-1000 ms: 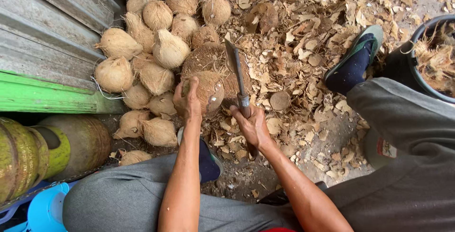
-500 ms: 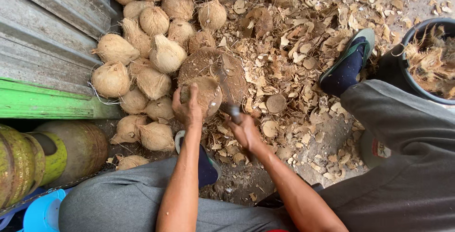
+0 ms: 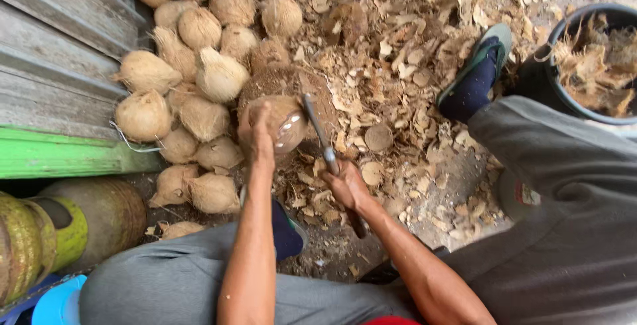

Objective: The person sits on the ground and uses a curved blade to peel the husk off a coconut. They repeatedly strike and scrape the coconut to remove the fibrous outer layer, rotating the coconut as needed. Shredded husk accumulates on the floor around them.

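My left hand [image 3: 257, 129] grips a husked brown coconut [image 3: 284, 120] from its left side and holds it on a round wooden chopping block [image 3: 325, 92]. My right hand [image 3: 345, 185] is closed on the dark handle of a long cleaver [image 3: 317, 129]. The blade lies against the right side of the coconut, where a pale cut face shows. Both forearms reach forward from between my knees.
A pile of husked coconuts [image 3: 199, 79] lies left and behind the block, against a grey wooden wall [image 3: 53, 46] with a green board. Shell chips [image 3: 398, 119] litter the ground. My right foot [image 3: 474, 76] rests near a black bucket [image 3: 594, 53] of husk.
The cleaver was raised over the coconut, swung down in a blur, and now rests against the coconut's right side. My left hand kept its hold on the coconut.
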